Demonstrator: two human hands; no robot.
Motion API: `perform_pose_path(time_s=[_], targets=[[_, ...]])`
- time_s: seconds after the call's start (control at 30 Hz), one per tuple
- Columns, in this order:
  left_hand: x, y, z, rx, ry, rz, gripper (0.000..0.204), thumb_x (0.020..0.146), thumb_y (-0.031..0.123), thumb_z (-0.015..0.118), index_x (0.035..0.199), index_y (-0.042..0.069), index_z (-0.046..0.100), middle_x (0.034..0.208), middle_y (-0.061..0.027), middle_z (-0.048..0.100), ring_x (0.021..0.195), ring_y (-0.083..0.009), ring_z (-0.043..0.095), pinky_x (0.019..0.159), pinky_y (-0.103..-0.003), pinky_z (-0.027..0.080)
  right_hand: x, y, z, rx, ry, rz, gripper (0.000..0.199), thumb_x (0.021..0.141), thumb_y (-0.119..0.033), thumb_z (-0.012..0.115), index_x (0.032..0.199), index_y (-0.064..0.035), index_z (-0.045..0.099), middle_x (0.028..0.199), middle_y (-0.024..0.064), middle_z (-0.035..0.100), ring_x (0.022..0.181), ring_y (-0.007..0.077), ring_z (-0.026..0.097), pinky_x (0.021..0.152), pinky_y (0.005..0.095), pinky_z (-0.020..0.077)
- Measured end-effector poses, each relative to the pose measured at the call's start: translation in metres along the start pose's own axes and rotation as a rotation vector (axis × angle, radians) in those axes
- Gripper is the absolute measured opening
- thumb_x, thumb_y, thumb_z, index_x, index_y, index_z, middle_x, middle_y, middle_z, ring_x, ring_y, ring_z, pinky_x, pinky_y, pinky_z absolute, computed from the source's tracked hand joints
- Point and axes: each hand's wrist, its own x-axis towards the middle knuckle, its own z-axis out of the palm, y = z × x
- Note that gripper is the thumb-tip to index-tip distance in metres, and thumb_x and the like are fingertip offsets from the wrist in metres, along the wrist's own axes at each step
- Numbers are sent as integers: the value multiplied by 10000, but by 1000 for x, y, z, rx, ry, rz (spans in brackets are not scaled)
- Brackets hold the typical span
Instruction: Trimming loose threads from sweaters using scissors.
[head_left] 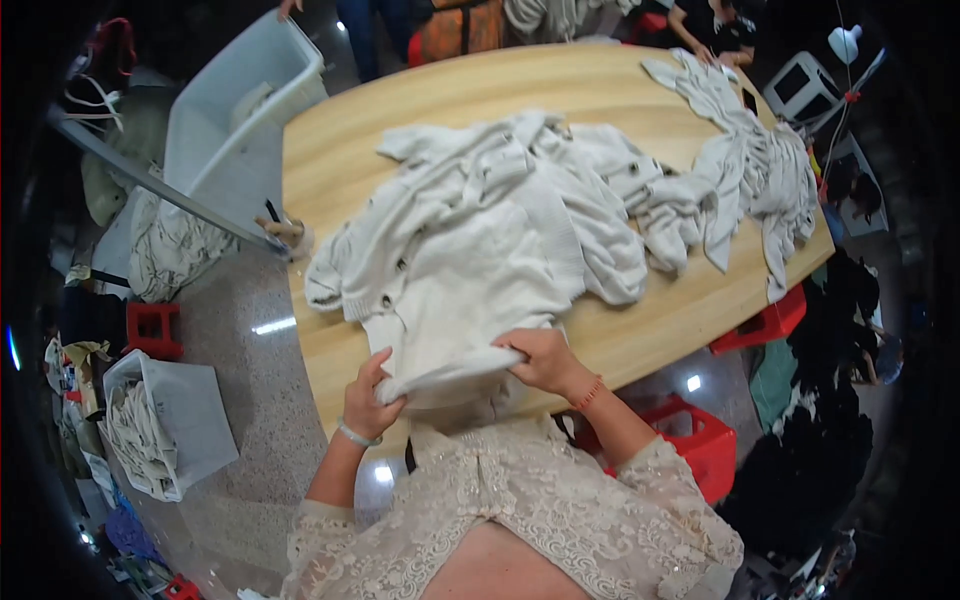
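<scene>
From where I stand, the cream sweater [480, 260] lies spread on the table [345, 125], its hem drawn to the near edge in front of the person. The left hand [372, 395] pinches one end of that hem between thumb and fingers; the right hand [546, 360] has its fingers closed round the other end, with the band rolled up between them. What worries me is the bunching beyond: sleeves and folds overlap, and I can't tell where this piece ends and the neighbouring pale clothes [735, 165] begin. A hard pull could drag those along or crease the knit. Tugging unevenly might stretch the ribbing, or strain the cloth near the dark buttons [387, 300]. With the hem so close to the edge, letting go carelessly could let it slip toward the person's lap.
</scene>
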Motion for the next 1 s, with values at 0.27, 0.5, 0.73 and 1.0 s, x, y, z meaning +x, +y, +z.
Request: perform_pose_path(time_s=[0.27, 0.5, 0.73, 1.0], targets=[[-7, 37, -83, -147, -244, 48, 419, 676, 44, 737, 1078, 40, 617, 910, -104, 675, 801, -177, 664, 711, -271, 506, -28, -16, -119, -275, -124, 291, 222, 678, -95, 696, 894, -146, 693, 789, 114, 662, 699, 275, 640, 629, 325, 496], [-48, -25, -84, -542, -433, -514, 208, 818, 186, 658, 965, 39, 649, 780, 68, 577, 693, -34, 497, 630, -205, 416, -55, -53, -199, 179, -142, 795, 205, 681, -106, 754, 828, 5, 665, 744, 9, 632, 690, 64, 566, 628, 230, 457], [-45, -125, -8, -448, -405, -560, 249, 901, 274, 580, 900, 31, 637, 760, 77, 525, 702, -27, 452, 626, -195, 377, -35, 89, -147, -53, -262, 656, 222, 718, -199, 720, 838, -22, 662, 713, 33, 642, 658, 89, 549, 637, 262, 457], [-67, -156, 4, -582, -152, -645, 292, 958, 250, 511, 1013, -1, 649, 910, 21, 635, 811, -45, 538, 735, -209, 431, -33, 145, -105, 160, -212, 713, 258, 743, -101, 693, 971, 8, 639, 903, 35, 650, 844, 96, 572, 789, 247, 460]])
